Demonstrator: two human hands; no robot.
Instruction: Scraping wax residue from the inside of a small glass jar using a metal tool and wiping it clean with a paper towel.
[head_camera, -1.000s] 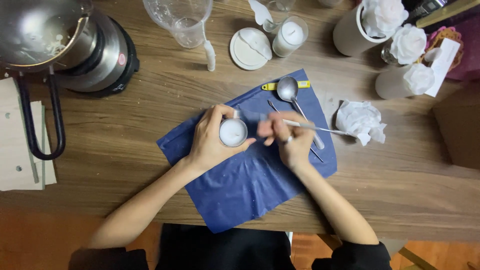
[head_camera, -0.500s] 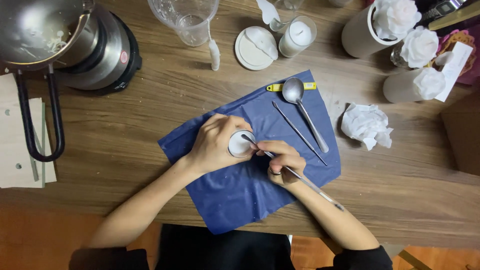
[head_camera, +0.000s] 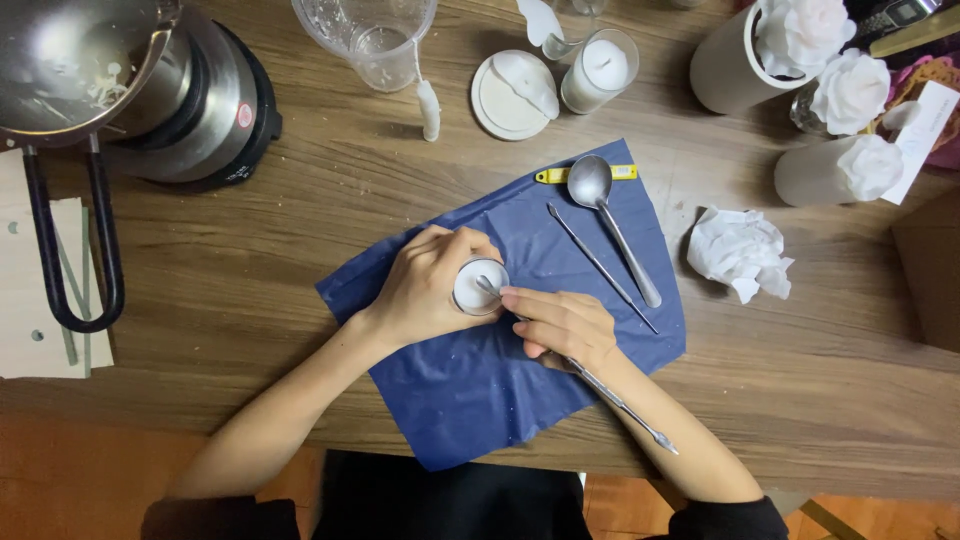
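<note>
On the blue cloth (head_camera: 470, 390), left hand (head_camera: 425, 285) grips candle (head_camera: 478, 288)

A second ago the right hand (head_camera: 562, 325) holds the thin metal tool (head_camera: 575, 368) level, pointing off to the right over the spoon (head_camera: 612, 220). Now the tool is turned round, its tip resting on the white wax in the small candle cup (head_camera: 478, 288) and its long handle trailing back along the right forearm. The right hand now sits lower on the blue cloth (head_camera: 470, 390), close against the cup, and the left hand (head_camera: 432, 285) grips the cup from the side, leaving its top uncovered.
</note>
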